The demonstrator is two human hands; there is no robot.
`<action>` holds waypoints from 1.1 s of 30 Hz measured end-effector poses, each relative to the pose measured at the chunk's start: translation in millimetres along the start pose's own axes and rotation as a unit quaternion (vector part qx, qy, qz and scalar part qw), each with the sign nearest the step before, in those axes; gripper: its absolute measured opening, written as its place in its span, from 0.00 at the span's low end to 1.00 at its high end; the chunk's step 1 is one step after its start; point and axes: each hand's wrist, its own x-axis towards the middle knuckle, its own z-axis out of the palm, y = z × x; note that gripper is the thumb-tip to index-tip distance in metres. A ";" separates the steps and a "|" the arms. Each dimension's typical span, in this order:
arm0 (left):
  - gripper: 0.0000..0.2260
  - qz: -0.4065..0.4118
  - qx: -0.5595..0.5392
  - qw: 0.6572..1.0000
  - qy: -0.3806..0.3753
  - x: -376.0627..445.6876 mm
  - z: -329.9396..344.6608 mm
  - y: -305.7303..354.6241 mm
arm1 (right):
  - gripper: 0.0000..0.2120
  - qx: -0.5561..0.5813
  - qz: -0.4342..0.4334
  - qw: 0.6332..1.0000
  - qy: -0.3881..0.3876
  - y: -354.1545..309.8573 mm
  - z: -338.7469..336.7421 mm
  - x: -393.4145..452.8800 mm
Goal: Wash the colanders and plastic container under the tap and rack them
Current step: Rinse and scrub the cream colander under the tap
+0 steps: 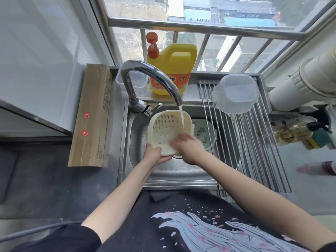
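A cream colander [166, 128] is tilted under the running tap [154, 77] in the steel sink [138, 142]. My left hand [154, 154] grips its near rim from below. My right hand [189, 144] is blurred and lies on the colander's inner near edge, fingers spread in the water stream. A pale green colander [203, 134] sits in the sink behind my right hand, partly under the rack. A clear plastic container [236, 93] lies upside down on the roll-up wire rack [254, 142] at the right.
A yellow detergent jug [172, 70] with an orange pump stands behind the tap beside a small clear box [135, 81]. A long cardboard box [92, 117] lies left of the sink. Bottles and a sponge [298, 133] sit right of the rack.
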 end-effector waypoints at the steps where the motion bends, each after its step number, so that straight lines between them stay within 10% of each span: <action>1: 0.23 0.003 0.006 1.000 -0.006 -0.4 2.1 0.5 | 0.32 -0.036 0.035 0.998 0.045 2.2 1.1 -0.2; 8: 0.23 -0.009 0.001 1.000 -0.030 3.4 3.1 -4.1 | 0.31 0.225 0.043 0.974 0.001 -6.6 -2.8 0.6; 15: 0.17 -0.020 0.017 0.997 -0.077 -1.8 -5.5 1.7 | 0.33 0.172 -0.052 0.981 -0.073 -14.5 -8.2 -4.2; 19: 0.15 -0.029 -0.001 0.996 -0.082 -5.9 -7.6 -0.6 | 0.27 0.050 0.016 0.998 0.036 1.6 -13.7 -1.1; 25: 0.20 -0.016 0.047 0.995 -0.087 -1.4 -10.5 -1.0 | 0.40 0.173 -0.085 0.978 -0.076 -7.5 0.0 -11.0; 29: 0.21 -0.001 0.007 0.998 -0.068 -3.2 -14.6 1.4 | 0.24 -0.047 -0.038 0.998 0.035 7.2 -6.9 -10.5; 33: 0.19 0.014 0.048 0.995 -0.083 -3.8 -3.1 8.0 | 0.37 0.077 -0.059 0.991 0.088 -11.8 -6.5 -4.2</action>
